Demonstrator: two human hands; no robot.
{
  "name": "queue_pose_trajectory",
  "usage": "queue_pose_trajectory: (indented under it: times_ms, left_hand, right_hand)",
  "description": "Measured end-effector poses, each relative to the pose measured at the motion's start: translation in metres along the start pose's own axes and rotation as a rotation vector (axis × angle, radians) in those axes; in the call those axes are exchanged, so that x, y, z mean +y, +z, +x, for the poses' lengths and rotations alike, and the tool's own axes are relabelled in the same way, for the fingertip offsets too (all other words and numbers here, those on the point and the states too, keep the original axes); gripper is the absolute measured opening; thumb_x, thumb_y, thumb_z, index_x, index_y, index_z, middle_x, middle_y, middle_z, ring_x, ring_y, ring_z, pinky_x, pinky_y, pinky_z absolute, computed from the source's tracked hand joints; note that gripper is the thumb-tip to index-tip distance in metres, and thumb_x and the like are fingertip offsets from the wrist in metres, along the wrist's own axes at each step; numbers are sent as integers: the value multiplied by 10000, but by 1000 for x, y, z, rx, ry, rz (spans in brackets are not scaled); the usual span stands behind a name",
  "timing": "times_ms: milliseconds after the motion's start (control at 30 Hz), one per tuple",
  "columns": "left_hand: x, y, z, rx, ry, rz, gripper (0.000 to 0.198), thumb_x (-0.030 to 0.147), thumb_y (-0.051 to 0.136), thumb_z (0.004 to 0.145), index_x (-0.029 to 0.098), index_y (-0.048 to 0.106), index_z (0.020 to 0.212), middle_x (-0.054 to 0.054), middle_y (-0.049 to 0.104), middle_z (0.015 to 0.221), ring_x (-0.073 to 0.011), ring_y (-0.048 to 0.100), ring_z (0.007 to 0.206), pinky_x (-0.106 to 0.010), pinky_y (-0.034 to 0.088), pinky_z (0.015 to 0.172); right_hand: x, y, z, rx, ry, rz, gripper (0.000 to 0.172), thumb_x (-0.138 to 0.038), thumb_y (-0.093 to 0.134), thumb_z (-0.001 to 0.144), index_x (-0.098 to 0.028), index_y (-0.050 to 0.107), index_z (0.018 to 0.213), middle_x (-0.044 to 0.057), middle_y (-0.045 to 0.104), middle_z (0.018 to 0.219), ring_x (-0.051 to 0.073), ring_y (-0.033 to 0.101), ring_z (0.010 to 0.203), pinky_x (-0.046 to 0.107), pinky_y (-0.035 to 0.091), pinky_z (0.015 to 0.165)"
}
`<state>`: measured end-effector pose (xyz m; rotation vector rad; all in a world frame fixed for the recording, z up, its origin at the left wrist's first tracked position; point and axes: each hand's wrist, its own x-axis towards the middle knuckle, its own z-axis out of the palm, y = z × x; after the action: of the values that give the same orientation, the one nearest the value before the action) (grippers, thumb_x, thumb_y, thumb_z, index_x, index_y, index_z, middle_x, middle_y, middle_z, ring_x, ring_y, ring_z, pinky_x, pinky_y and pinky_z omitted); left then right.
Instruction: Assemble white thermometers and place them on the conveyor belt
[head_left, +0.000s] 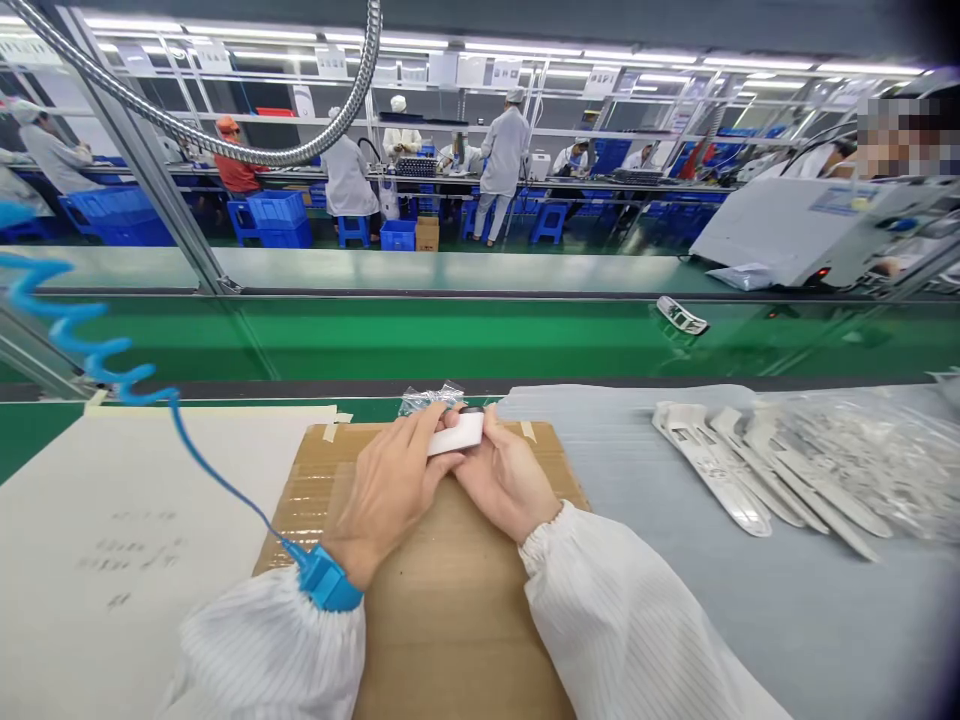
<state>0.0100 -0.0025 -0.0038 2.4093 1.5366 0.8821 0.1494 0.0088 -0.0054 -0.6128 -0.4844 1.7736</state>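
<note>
Between both hands, above a taped cardboard sheet (pixel 465 600), is a small white plastic piece (pixel 459 434) with a dark end; its exact kind does not show. My left hand (pixel 394 475) has its fingers over the left part of the piece, the thumb beneath. Curled around the right end is my right hand (pixel 510 475), its fingertips partly hidden. A blue wrist strap (pixel 330 580) with a coiled cord is on my left wrist. Just beyond the fingers lies a crumpled clear plastic bag (pixel 433 398).
Several long white plastic parts (pixel 720 470) lie on the grey mat at right, beside a heap of clear bags (pixel 877 450). A white sheet with handwriting (pixel 150 540) is at left. Past the bench, a green conveyor belt (pixel 450 338) carries a white part (pixel 681 316). People work farther back.
</note>
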Motion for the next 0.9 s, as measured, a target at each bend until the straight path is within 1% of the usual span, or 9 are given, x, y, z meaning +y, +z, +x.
queue_pose_trajectory:
  times_ms: [100,167,233,300,367,467,633,767,900]
  left_hand:
    - [-10,-3,3,-69,-319,-43,360,471,490,966,262,560,1251,-61,742,979,-278,710,879,-359,517,695]
    - [-20,-9,7,-52,-562,-205,363,473,473,962,221,564,1207,-56,730,839,-231,684,674,-318,489,598]
    - [-32,-21,16,-46,-734,-392,384,440,481,955,161,539,1212,-63,717,802,-172,622,552,-273,456,524]
    - [-47,-37,29,-29,-814,-465,439,381,506,948,104,480,1287,-81,712,830,-142,590,545,-243,431,491]
    - [-64,-52,48,17,-837,-414,500,274,518,939,78,394,1382,-102,709,917,-133,610,615,-231,445,519]
    - [-92,-64,80,62,-822,-313,499,171,508,942,107,377,1420,-113,678,1074,-137,658,830,-262,523,697]
    - [-128,-60,109,119,-832,-65,425,324,609,935,149,531,1314,-115,603,1246,-249,604,1106,-474,507,959]
    - [-121,-51,99,154,-809,50,410,268,640,899,133,560,1278,-136,582,1303,-283,553,1216,-520,427,1053]
    - [-91,-36,70,144,-729,-19,363,189,625,862,119,599,1217,-150,648,1225,-265,609,1172,-409,445,1040]
  right_hand:
    - [-1,-6,5,90,-36,-41,205,-398,706,869,-200,692,918,40,711,971,180,652,999,337,483,1002]
    - [-1,-8,6,143,-38,-93,174,-331,728,853,-189,694,947,62,716,1057,180,664,1001,352,477,1017]
    - [0,-10,6,184,-21,-110,149,-257,742,827,-173,695,942,74,717,1078,175,681,958,357,488,1003]
    - [0,-10,5,206,-16,-120,148,-202,749,801,-161,698,934,74,720,1054,162,690,903,341,504,963]
    - [-1,-11,5,186,-20,-131,176,-165,754,774,-154,701,941,70,718,1043,150,689,873,323,514,922]
    - [-1,-12,6,163,-31,-121,235,-125,770,712,-152,704,936,63,713,1024,139,683,850,308,515,885]
    - [-1,-12,7,166,-12,-105,400,-41,794,551,-167,697,918,58,709,1044,147,679,904,295,493,902]
    - [-2,-12,6,151,-4,-109,494,-5,797,463,-176,698,915,39,706,1041,137,665,935,276,469,939]
    - [-3,-11,6,152,-5,-125,497,-7,803,435,-177,700,890,27,703,1009,129,652,899,282,460,945]
